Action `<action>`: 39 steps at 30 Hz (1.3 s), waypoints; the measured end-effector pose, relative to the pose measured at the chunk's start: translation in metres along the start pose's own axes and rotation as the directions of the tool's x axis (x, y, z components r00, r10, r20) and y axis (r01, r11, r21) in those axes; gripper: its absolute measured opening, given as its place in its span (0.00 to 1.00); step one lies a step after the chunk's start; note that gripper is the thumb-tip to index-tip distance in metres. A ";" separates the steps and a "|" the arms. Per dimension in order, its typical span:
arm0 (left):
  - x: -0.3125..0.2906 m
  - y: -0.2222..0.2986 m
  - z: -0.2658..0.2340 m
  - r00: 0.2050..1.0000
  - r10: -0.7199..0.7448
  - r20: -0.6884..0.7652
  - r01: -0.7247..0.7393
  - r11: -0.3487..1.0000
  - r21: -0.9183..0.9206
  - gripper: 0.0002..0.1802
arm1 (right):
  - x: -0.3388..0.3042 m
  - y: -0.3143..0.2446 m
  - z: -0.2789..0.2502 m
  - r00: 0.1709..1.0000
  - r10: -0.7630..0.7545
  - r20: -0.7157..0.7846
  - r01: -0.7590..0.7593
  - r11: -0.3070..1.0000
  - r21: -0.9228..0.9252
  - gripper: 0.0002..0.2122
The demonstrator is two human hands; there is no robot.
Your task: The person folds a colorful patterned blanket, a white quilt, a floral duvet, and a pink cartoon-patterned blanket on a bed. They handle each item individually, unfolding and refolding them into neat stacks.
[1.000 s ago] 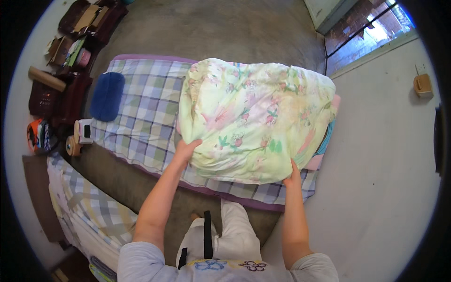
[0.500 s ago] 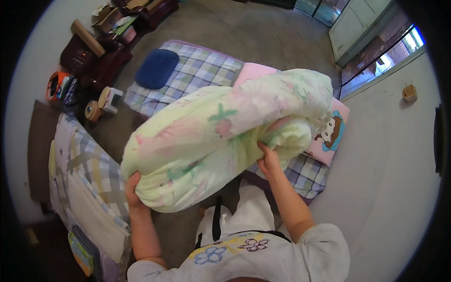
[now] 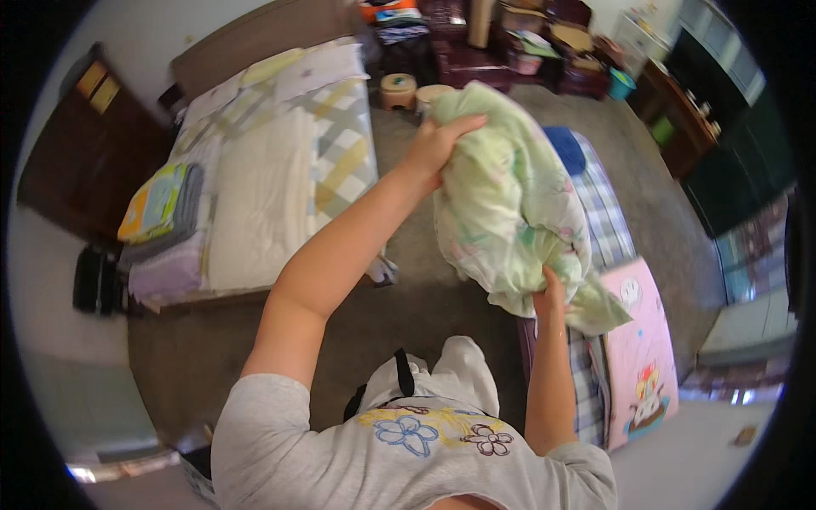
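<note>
A bunched quilt [image 3: 510, 204], pale green and white with pink and green prints, hangs in the air between my hands. My left hand [image 3: 442, 149] grips its upper left edge, the arm stretched far forward. Lower down, my right hand [image 3: 551, 293] clasps the quilt's near right part, its fingers partly hidden by the folds. A loose corner droops to the right of that hand. Behind and below the quilt lies a narrow plaid mattress [image 3: 605, 217], with a pink cartoon-printed pad [image 3: 642, 340] on its near end and a dark blue cushion [image 3: 563, 150] at its far end.
To the left stands a large bed [image 3: 344, 170] with a folded cream blanket [image 3: 263, 195] and a stack of folded textiles [image 3: 161, 212]. Small stools [image 3: 398, 91] and dark red armchairs [image 3: 463, 51] are at the back. A wooden desk [image 3: 676, 119] stands far right.
My view has turned left, bringing the large bed fully in. The quilt has gone from spread wide to a narrower, upright bundle, and my left hand has reached up and forward with it.
</note>
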State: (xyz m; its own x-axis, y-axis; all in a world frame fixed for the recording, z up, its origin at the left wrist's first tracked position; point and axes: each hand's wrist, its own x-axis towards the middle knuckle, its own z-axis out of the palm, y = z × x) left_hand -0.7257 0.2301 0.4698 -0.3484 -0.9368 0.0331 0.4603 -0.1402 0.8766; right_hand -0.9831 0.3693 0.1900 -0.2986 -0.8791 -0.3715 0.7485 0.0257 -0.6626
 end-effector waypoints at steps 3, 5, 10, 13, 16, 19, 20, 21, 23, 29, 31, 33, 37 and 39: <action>0.013 0.075 -0.030 0.992 0.124 -0.011 -0.124 0.991 -0.045 0.19 | 0.023 0.053 0.049 0.969 -0.181 0.168 0.234 0.890 -0.392 0.22; 0.026 0.131 -0.059 0.950 0.303 0.071 -0.301 0.953 -0.047 0.18 | 0.050 0.087 0.109 0.818 -0.246 0.520 0.571 0.239 -0.785 0.22; -0.034 0.307 -0.087 0.734 0.661 -0.159 -0.602 0.741 0.298 0.30 | 0.146 0.082 0.338 0.460 -0.478 0.748 0.835 -0.053 -0.547 0.24; -0.115 0.366 -0.151 0.522 0.851 0.060 -0.746 0.421 0.516 0.26 | 0.123 0.057 0.521 0.364 -0.535 0.763 0.931 0.202 -0.303 0.24; -0.190 0.443 -0.233 0.378 0.924 0.059 -0.749 0.268 0.606 0.22 | 0.072 0.066 0.676 0.188 -0.596 0.780 0.953 0.302 0.001 0.22; -0.253 0.473 -0.326 0.287 0.951 -0.118 -0.784 0.304 0.542 0.20 | 0.035 0.117 0.768 0.100 -0.533 0.840 0.890 0.425 0.164 0.18; -0.277 0.484 -0.348 0.207 0.950 -0.232 -0.763 0.306 0.569 0.20 | 0.011 0.141 0.792 0.056 -0.554 0.831 0.870 0.435 0.232 0.17; -0.299 0.492 -0.376 0.239 0.938 -0.253 -0.710 0.346 0.613 0.22 | -0.012 0.169 0.805 0.234 -0.396 0.888 0.779 0.623 0.073 0.16; -0.347 0.495 -0.443 0.169 0.908 -0.382 -0.636 0.397 0.662 0.24 | -0.042 0.233 0.822 0.325 -0.285 0.902 0.703 0.711 -0.028 0.14; -0.377 0.430 -0.641 0.240 0.594 -0.768 -0.342 0.792 0.506 0.26 | -0.012 0.413 0.822 0.492 -0.091 0.866 0.489 0.852 -0.187 0.16; -0.392 0.407 -0.698 0.264 0.492 -0.829 -0.210 0.869 0.449 0.27 | 0.000 0.444 0.814 0.651 0.200 0.732 0.113 0.928 -0.354 0.18; -0.388 0.386 -0.740 0.301 0.377 -0.876 -0.199 0.923 0.329 0.26 | 0.034 0.453 0.799 0.683 0.387 0.619 -0.135 0.900 -0.415 0.19; -0.355 0.369 -0.779 0.246 0.194 -0.950 -0.097 0.980 0.175 0.25 | 0.066 0.455 0.798 0.785 0.414 0.460 -0.203 0.875 -0.441 0.16; -0.350 0.370 -0.806 0.225 0.113 -0.968 -0.094 0.991 0.094 0.25 | 0.071 0.459 0.801 0.832 0.422 0.360 -0.238 0.858 -0.456 0.16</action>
State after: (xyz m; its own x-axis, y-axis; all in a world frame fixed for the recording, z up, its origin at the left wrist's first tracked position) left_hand 0.2250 0.2481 0.3962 0.7641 -0.5366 -0.3581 0.4123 -0.0208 0.9108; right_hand -0.1859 -0.0627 0.3805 0.2806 -0.8918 -0.3548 0.4432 0.4483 -0.7763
